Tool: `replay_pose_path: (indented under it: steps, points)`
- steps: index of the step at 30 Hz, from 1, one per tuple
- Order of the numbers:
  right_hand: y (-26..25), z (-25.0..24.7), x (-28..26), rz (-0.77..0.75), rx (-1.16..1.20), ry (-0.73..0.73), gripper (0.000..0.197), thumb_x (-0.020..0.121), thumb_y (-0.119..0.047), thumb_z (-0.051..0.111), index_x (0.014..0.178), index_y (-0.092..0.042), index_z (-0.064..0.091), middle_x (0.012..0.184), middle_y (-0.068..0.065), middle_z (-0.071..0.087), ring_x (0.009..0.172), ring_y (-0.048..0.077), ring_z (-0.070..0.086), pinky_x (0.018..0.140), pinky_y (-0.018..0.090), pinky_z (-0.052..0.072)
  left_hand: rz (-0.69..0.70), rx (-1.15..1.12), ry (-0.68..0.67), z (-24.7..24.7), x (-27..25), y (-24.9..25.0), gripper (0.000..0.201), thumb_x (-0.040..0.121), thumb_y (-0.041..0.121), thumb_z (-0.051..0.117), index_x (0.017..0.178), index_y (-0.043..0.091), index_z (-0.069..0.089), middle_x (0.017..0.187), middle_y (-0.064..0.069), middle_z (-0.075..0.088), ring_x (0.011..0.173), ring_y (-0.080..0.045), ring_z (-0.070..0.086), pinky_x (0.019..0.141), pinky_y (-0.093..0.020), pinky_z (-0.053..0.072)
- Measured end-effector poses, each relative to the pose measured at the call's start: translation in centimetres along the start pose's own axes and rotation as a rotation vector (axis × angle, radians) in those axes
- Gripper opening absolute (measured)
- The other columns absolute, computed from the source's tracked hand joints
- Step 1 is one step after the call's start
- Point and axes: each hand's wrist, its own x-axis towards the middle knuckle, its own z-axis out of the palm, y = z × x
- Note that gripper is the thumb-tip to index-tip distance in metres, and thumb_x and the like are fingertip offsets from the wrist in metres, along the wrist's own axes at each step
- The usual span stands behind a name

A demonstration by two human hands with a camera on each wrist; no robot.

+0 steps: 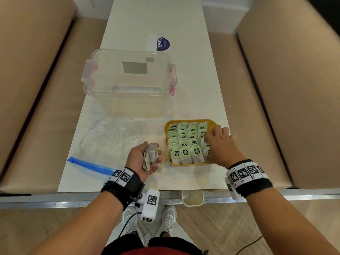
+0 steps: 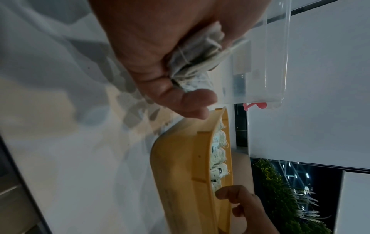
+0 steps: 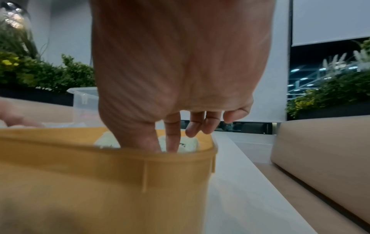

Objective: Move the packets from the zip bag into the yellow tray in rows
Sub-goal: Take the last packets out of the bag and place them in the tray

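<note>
Packets [image 1: 184, 142] pretty much filled the yellow tray [image 1: 166, 126] in neat rows under the right hand [image 1: 219, 144], its grip reaching in among them (can't tell if pinching one), while the left hand [image 1: 145, 159] just beside clutched the last few [image 1: 150, 156], zip bag [image 1: 108, 140] looking emptied.

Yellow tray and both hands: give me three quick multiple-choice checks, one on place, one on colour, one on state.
1. Where does the yellow tray sit relative to the zip bag?
A. to its right
B. to its left
C. on top of it

2. What colour is the zip bag's seal strip?
A. pink
B. blue
C. yellow

3. What is the left hand doing?
A. lying flat on the table
B. holding a bunch of packets
C. pinching the seal strip

Answers: 1 A, the head view shows the tray right of the bag; 2 B, the strip is blue; 3 B, the fingers curl round the packets while the right hand reaches into the tray.
</note>
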Motion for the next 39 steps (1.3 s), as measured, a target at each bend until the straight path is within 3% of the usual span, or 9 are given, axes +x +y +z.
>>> replay_pose_path:
  steps: [4, 16, 19, 21, 25, 29, 31, 34, 39]
  points:
    - [0.5, 0.0, -0.2, 0.061, 0.052, 0.024, 0.052, 0.056, -0.028, 0.077, 0.101, -0.026, 0.049, 0.107, 0.001, 0.033, 0.094, 0.024, 0.036, 0.074, 0.038, 0.038, 0.0, 0.001, -0.005, 0.0, 0.1, 0.0, 0.038, 0.103, 0.041, 0.038, 0.11, 0.013, 0.063, 0.081, -0.009, 0.066, 0.059, -0.022, 0.059, 0.043, -0.019, 0.042]
    - [-0.7, -0.5, -1.0, 0.081, 0.215, 0.119, 0.052, 0.06, -0.035, 0.079, 0.104, -0.025, 0.053, 0.118, 0.001, 0.036, 0.103, 0.025, 0.038, 0.076, 0.037, 0.034, -0.001, 0.006, 0.003, -0.1, -0.4, 0.6, 0.041, 0.103, 0.043, 0.038, 0.107, 0.014, 0.066, 0.082, -0.007, 0.068, 0.061, -0.021, 0.064, 0.052, -0.021, 0.045]
    - [-3.8, -1.7, -1.3, -0.065, 0.452, 0.221, 0.033, 0.074, -0.03, 0.077, 0.102, -0.025, 0.06, 0.115, -0.001, 0.044, 0.107, 0.025, 0.042, 0.084, 0.043, 0.041, -0.005, -0.031, -0.017, -0.2, -0.7, 0.7, 0.04, 0.103, 0.041, 0.039, 0.103, 0.013, 0.067, 0.083, -0.01, 0.069, 0.066, -0.023, 0.067, 0.058, -0.026, 0.053]
    - [-6.5, -2.5, -1.1, -0.193, 0.565, 0.211, 0.021, 0.081, -0.023, 0.071, 0.1, -0.024, 0.064, 0.109, -0.002, 0.05, 0.105, 0.024, 0.046, 0.088, 0.048, 0.043, -0.012, -0.056, -0.035, -0.2, -0.9, 0.6, 0.039, 0.103, 0.04, 0.04, 0.104, 0.012, 0.067, 0.086, -0.012, 0.07, 0.075, -0.026, 0.069, 0.072, -0.034, 0.055]
    - [-10.0, -3.6, 0.2, -0.436, 0.568, 0.201, 0.033, 0.077, -0.005, 0.064, 0.105, -0.021, 0.069, 0.108, 0.0, 0.056, 0.099, 0.028, 0.051, 0.08, 0.05, 0.047, -0.03, -0.071, -0.065, -0.3, -1.5, 0.7, 0.039, 0.103, 0.04, 0.039, 0.105, 0.013, 0.068, 0.086, -0.013, 0.07, 0.083, -0.027, 0.072, 0.075, -0.039, 0.057]
    - [-11.6, -4.5, 0.4, -0.611, 0.421, 0.137, 0.044, 0.077, -0.035, 0.043, 0.113, -0.027, 0.069, 0.116, -0.002, 0.059, 0.096, 0.027, 0.051, 0.076, 0.044, 0.046, -0.042, -0.074, -0.091, -0.5, -2.0, 0.9, 0.039, 0.103, 0.041, 0.042, 0.118, 0.012, 0.063, 0.108, -0.017, 0.071, 0.095, -0.032, 0.071, 0.095, -0.052, 0.052]
    - [-12.1, -4.6, 0.2, -0.637, 0.354, 0.06, 0.059, 0.073, -0.047, 0.035, 0.12, -0.029, 0.065, 0.122, -0.003, 0.057, 0.103, 0.025, 0.051, 0.078, 0.041, 0.043, -0.044, -0.082, -0.099, -0.5, -2.1, 1.1, 0.042, 0.103, 0.042, 0.042, 0.124, 0.013, 0.062, 0.113, -0.017, 0.071, 0.098, -0.033, 0.07, 0.085, -0.051, 0.058]
    - [-12.7, -4.3, 0.0, -0.612, 0.359, -0.007, 0.051, 0.078, -0.042, 0.063, 0.127, -0.029, 0.061, 0.124, -0.003, 0.054, 0.107, 0.023, 0.05, 0.085, 0.044, 0.044, -0.073, -0.103, -0.138, -0.6, -2.2, 1.2, 0.045, 0.104, 0.043, 0.039, 0.126, 0.011, 0.063, 0.111, -0.016, 0.073, 0.094, -0.032, 0.074, 0.068, -0.045, 0.061]
    - [-13.6, -3.6, 0.3, -0.557, 0.426, 0.024, 0.042, 0.082, -0.031, 0.068, 0.123, -0.025, 0.064, 0.114, 0.0, 0.058, 0.098, 0.024, 0.057, 0.084, 0.042, 0.049, -0.089, -0.089, -0.157, -0.9, -2.1, 1.2, 0.046, 0.104, 0.045, 0.036, 0.118, 0.012, 0.065, 0.103, -0.016, 0.074, 0.085, -0.03, 0.074, 0.069, -0.047, 0.062]
